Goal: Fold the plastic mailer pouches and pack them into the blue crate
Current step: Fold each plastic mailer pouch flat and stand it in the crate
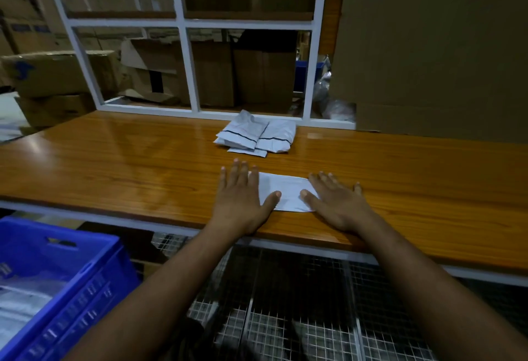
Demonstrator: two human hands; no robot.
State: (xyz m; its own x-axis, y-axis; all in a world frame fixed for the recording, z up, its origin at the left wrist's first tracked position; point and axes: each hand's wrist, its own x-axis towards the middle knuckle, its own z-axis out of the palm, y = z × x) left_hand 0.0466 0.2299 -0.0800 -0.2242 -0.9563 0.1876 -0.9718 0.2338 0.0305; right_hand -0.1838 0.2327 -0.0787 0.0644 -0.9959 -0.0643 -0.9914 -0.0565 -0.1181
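Flat now, both palms: left hand (238,199) and right hand (333,203) spread, fingers straight, pressing either end of the folded mailer pouch (285,193) between them on the wooden counter (114,166). Thin, light, slick plastic, probably springy at the crease; best pinched along the near folded edge. Beyond the fingertips, a loose pile of pouches (255,133). Well down and left of the left hand, the blue crate (94,272), some pouches inside.

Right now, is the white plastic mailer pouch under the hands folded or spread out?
Folded: the white plastic mailer pouch lies as a compact rectangle, pressed flat on the wooden table by the left hand and right hand.
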